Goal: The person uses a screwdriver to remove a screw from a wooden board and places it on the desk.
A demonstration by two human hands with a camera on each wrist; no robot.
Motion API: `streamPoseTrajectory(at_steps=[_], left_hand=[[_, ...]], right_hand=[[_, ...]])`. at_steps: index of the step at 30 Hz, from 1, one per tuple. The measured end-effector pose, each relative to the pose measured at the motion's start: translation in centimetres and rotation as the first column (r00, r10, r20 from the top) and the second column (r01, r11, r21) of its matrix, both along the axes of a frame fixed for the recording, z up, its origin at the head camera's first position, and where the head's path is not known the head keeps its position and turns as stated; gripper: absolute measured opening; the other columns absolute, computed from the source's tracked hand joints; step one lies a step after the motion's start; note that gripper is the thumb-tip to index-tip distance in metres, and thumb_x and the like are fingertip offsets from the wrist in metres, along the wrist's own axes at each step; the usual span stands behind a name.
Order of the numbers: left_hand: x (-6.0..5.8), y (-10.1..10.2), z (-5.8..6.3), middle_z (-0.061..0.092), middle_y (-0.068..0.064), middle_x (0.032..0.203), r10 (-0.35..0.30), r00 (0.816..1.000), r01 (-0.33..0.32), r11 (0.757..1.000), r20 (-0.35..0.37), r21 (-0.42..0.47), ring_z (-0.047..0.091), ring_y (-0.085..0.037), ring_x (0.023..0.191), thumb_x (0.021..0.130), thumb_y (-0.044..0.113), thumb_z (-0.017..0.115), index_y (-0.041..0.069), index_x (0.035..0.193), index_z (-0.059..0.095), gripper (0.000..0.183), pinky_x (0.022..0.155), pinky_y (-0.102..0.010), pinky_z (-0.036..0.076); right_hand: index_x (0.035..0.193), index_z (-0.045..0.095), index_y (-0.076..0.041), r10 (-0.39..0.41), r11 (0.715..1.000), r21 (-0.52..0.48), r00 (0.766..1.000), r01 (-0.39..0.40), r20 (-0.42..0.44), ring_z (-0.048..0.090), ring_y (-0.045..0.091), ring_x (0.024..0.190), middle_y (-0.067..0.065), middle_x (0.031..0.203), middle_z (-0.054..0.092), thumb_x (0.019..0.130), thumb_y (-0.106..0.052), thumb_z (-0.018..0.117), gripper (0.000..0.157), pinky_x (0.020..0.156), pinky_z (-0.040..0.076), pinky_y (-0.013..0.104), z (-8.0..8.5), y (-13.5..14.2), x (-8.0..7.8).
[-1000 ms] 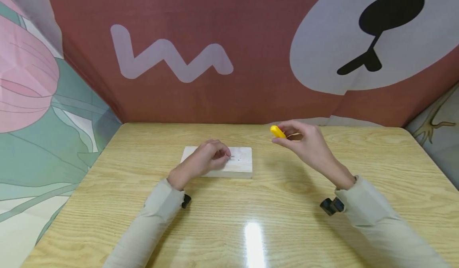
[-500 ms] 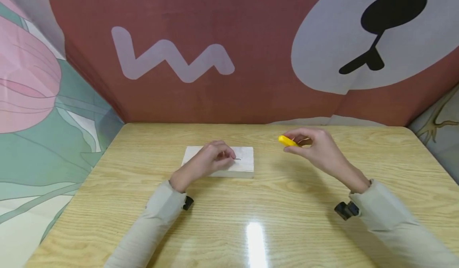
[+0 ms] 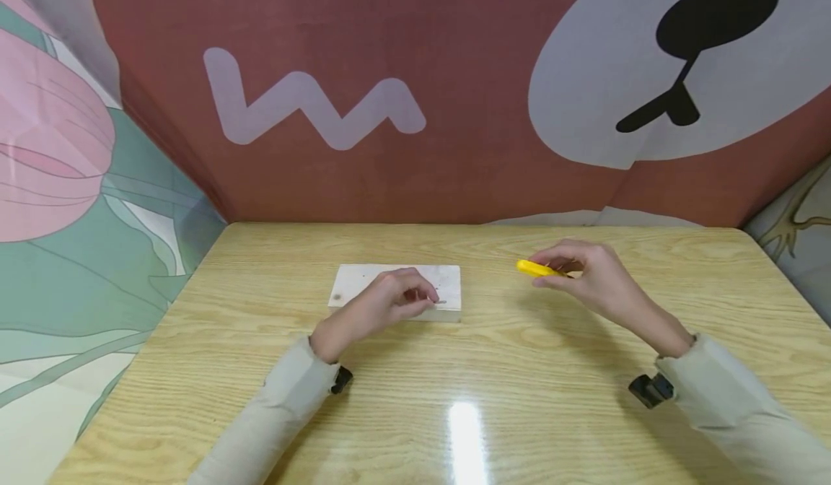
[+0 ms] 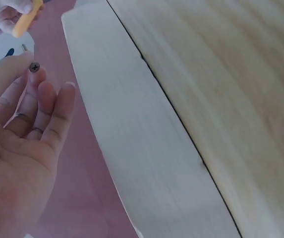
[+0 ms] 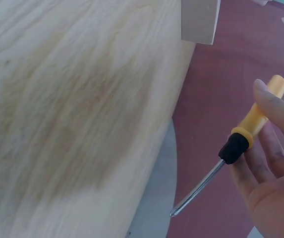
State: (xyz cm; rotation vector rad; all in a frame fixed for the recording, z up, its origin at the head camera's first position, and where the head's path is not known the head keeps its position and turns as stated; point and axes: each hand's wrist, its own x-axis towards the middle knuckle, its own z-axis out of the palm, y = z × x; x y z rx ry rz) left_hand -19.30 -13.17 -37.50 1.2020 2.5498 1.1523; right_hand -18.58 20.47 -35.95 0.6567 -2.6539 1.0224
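Note:
Over the pale wooden block [image 3: 357, 280], my left hand [image 3: 397, 296] pinches a small screw between thumb and fingertips. The left wrist view shows the cross-slotted head of that screw [image 4: 34, 67], with its shank pointing away. To the right of the block, above the table, my right hand [image 3: 594, 279] grips a screwdriver by its yellow handle [image 3: 534, 268]. In the right wrist view the screwdriver [image 5: 253, 121] has a black collar and a bare metal shaft [image 5: 196, 191] that touches nothing. Small dark marks dot the block's top.
The block lies on a wood-grain table [image 3: 532, 405] toward its far side. Behind the table stands a red-brown printed backdrop [image 3: 454, 167], and a floral panel [image 3: 52, 268] closes the left side. A black wrist camera [image 3: 651, 390] sits under the right sleeve.
My right hand has moved right and nearer to me with the screwdriver, whose handle now lies flatter. My left hand has shifted slightly right and nearer over the block, still pinching the screw.

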Motion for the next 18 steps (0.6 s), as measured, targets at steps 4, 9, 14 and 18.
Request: streamPoseTrajectory(at_steps=[4,9,14,18], left_hand=[[0.5,0.2,0.1,0.068,-0.003,0.091,-0.048,0.999,0.048,0.998,0.014,0.028,0.056,-0.005,0.079,0.093,0.004,0.067,0.004,0.1,0.073,0.009,0.068,-0.019,0.053],[1.2,0.5,0.2,0.067,0.002,0.091,-0.086,0.996,0.086,0.996,-0.039,-0.005,0.054,-0.002,0.078,0.094,0.008,0.068,0.007,0.099,0.074,0.008,0.067,-0.017,0.051],[2.0,0.8,0.0,0.068,0.003,0.094,-0.112,0.992,0.109,0.993,-0.059,-0.051,0.053,-0.002,0.078,0.094,0.009,0.067,0.008,0.1,0.073,0.009,0.066,-0.015,0.049],[2.7,1.0,-0.2,0.069,0.004,0.096,-0.127,0.99,0.121,0.987,-0.057,-0.11,0.055,-0.002,0.08,0.094,0.011,0.068,0.009,0.1,0.074,0.009,0.068,-0.018,0.051]], right_hand=[[0.106,0.077,-0.007,0.046,0.997,0.053,0.999,-0.047,0.027,0.065,0.002,0.077,0.004,0.094,0.074,0.074,0.0,0.084,0.034,0.067,0.058,0.02,-0.2,0.5,0.2],[0.111,0.075,-0.005,0.094,0.987,0.118,0.989,-0.108,0.112,0.066,0.008,0.081,0.005,0.097,0.073,0.075,0.002,0.083,0.038,0.069,0.058,0.022,-0.4,1.2,0.5],[0.112,0.075,-0.006,0.145,0.981,0.102,0.974,-0.165,0.175,0.065,0.007,0.082,0.005,0.1,0.073,0.075,0.002,0.082,0.039,0.071,0.059,0.023,-1.1,1.7,0.8],[0.109,0.075,-0.006,0.19,0.975,0.082,0.965,-0.208,0.18,0.066,0.004,0.081,0.004,0.099,0.074,0.074,0.004,0.082,0.037,0.071,0.059,0.022,-1.7,2.0,1.0]])
